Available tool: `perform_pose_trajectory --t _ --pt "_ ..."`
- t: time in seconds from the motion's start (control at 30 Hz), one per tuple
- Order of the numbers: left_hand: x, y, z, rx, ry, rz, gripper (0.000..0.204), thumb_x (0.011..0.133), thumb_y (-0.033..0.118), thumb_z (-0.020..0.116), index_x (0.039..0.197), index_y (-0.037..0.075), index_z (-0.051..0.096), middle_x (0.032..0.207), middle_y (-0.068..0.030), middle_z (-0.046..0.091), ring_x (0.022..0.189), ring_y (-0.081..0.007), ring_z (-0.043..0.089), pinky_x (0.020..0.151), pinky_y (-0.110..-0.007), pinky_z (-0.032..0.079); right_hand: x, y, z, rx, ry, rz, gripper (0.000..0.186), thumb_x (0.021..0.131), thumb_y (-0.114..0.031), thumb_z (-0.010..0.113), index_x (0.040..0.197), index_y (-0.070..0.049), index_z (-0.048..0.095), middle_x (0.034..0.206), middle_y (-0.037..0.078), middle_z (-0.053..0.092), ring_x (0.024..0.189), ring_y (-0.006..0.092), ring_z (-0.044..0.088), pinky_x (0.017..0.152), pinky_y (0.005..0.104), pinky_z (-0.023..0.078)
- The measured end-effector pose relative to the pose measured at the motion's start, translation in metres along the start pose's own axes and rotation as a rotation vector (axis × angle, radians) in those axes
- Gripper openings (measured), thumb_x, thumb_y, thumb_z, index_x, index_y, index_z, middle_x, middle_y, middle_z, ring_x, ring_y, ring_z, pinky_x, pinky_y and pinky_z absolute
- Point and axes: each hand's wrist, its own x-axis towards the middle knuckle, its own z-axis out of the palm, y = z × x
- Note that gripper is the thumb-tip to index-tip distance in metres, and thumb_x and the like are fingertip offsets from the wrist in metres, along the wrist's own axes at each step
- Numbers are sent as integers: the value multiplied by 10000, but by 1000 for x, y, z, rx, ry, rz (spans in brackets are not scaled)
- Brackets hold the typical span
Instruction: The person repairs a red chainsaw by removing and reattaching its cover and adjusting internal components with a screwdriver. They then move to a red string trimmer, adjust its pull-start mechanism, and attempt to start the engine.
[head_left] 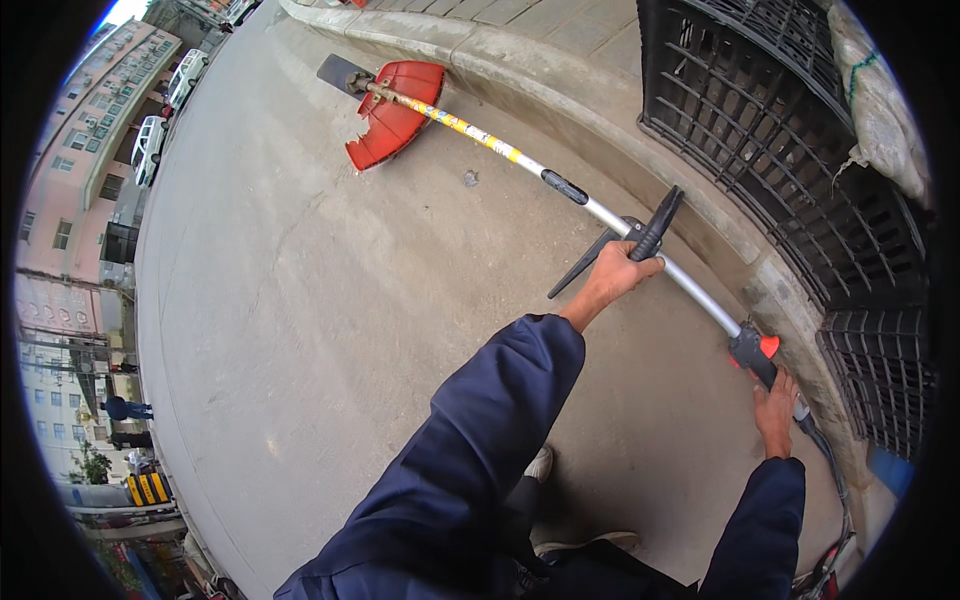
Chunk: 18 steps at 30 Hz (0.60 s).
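While the left hand (617, 272) grips a trimmer (702, 294), a sack (878, 105) adjoins black crates (735, 125).

My left hand (610, 275) is wrapped around the black handle (657, 228) of a grass trimmer (605, 214), and my right hand (773, 413) lies on the black grip (765, 369) farther down its silver pole, just below a red part (769, 346). At the far end, a red guard (415, 100) with a ragged gap sits beside a dark flat blade (340, 75), over the grey road (280, 330). Black crates (745, 110) stand along the curb (480, 75) to my right. Parked cars (150, 150) and a pink building (85, 180) show at the left.
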Motion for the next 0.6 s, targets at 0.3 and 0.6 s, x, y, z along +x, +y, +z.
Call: perform_pose_trajectory --t 0.3,0.6 --pt "4 22 8 161 227 89 267 879 262 786 865 6 713 647 -12 606 501 -93 500 469 -307 392 -9 -9 1 -41 164 -199 559 904 -246 801 1375 -24 595 1238 178 605 1194 401 578 1026 507 437" --pt "-34 30 -79 118 397 218 214 899 187 726 876 -25 742 634 1 588 496 -71 476 458 -280 362 -44 -85 -49 129 247 -397 524 920 -269 798 1338 -24 600 1208 176 620 1169 418 593 1054 511 446"
